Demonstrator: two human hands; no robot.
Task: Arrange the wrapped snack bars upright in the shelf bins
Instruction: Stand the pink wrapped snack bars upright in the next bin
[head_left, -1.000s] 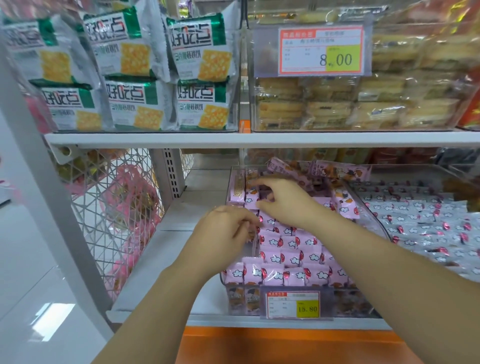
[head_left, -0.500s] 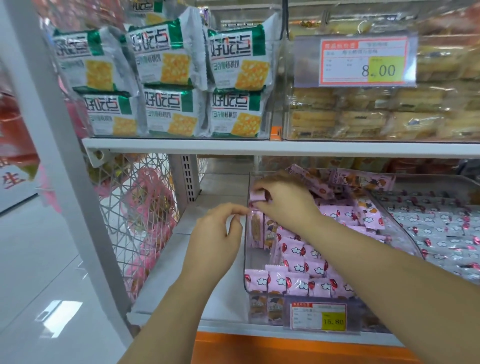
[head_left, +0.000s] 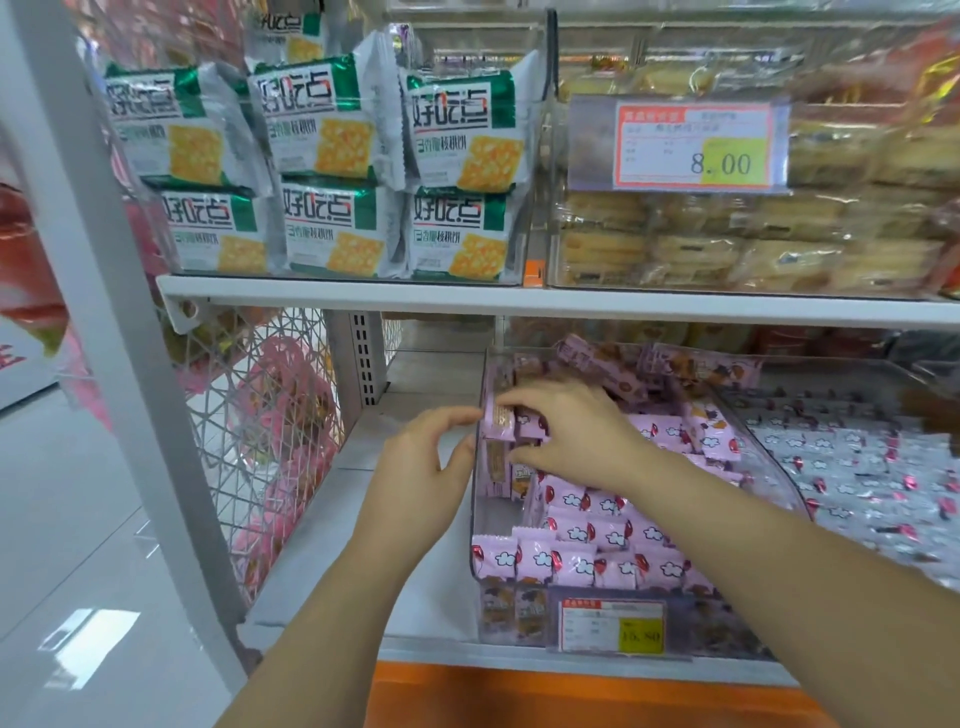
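Note:
A clear plastic bin (head_left: 480, 499) on the lower shelf holds several pink wrapped snack bars (head_left: 571, 561), rows of them standing upright at the front and a loose pile at the back. My right hand (head_left: 576, 431) reaches into the bin's left side and pinches a pink bar (head_left: 500, 420) by its end. My left hand (head_left: 421, 467) is just outside the bin's left wall, fingers loosely curved, its fingertips at the top of the wall close to that bar. Whether it touches the bar I cannot tell.
A second clear bin (head_left: 857, 467) of white-wrapped snacks stands to the right. The upper shelf (head_left: 519, 301) carries green cracker packs (head_left: 332, 171) and clear-wrapped cakes (head_left: 727, 244). A white wire mesh panel (head_left: 260, 415) and upright post (head_left: 104, 312) stand left. A price tag (head_left: 613, 623) fronts the bin.
My right hand drew back a little toward the bin's left wall with the bar. My left hand moved out of the bin to its left side. The camera shifted left.

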